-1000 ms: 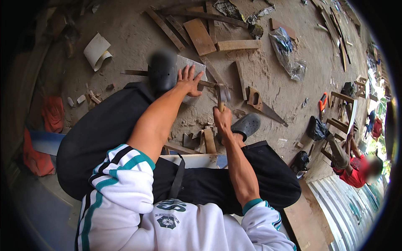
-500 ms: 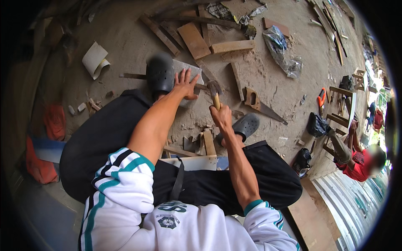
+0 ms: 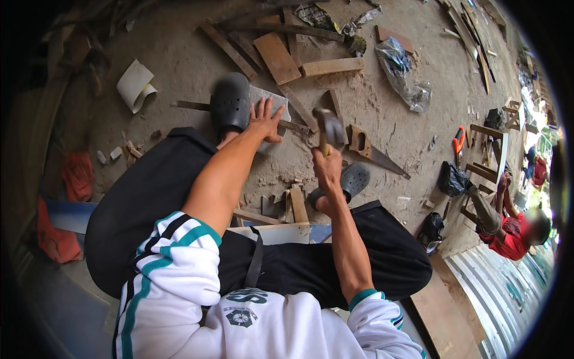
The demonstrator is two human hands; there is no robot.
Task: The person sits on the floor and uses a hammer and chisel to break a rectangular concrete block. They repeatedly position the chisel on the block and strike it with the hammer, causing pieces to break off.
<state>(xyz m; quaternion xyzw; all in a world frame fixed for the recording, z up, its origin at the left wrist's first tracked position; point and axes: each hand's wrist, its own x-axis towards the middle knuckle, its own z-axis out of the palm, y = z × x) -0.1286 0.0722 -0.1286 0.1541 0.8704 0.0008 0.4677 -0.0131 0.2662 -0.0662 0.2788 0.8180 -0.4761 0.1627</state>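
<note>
My left hand (image 3: 265, 121) lies with fingers spread, pressing down on a pale grey block (image 3: 280, 103). A thin, dark strip (image 3: 294, 126) crosses the block beneath this hand; its right end sticks out past my palm, and its other end shows left of my shoe. My left foot, in a black clog (image 3: 230, 103), rests over the strip beside the hand. Wrapped round a wooden handle, my right hand (image 3: 327, 167) grips a hammer (image 3: 330, 127). The hammer head is slightly blurred and hangs to the right of the strip's end, apart from it.
A handsaw (image 3: 376, 151) lies right of the hammer. Boards (image 3: 277, 58) and a crumpled plastic bag (image 3: 403, 75) are strewn beyond my hands. Wood offcuts (image 3: 298, 204) lie between my legs. At the far right a person in red (image 3: 511, 236) sits near wooden frames (image 3: 487, 152).
My right hand has swung the hammer up and to the right, away from the strip's end. My left hand stays in place on the block.
</note>
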